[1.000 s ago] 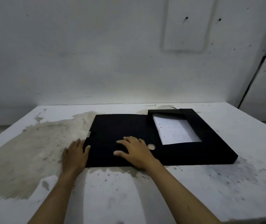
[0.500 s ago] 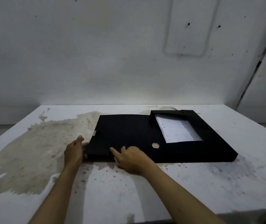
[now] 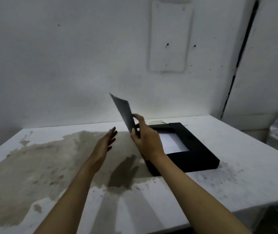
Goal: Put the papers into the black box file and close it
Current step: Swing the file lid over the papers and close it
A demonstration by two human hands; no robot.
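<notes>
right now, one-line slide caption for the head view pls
Right hand lifts the box file's lid upright over papers; left hand hovers open above the stained table.

The lid of the black box file, flat on the worktop a second ago, now stands raised near frame centre. I see my right hand has moved from its front edge to grip its rim. My left hand has left the lid's corner and hovers spread, touching nothing.

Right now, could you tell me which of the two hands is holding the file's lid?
The right hand grips the raised lid; the left hand hovers open, touching nothing.
</notes>
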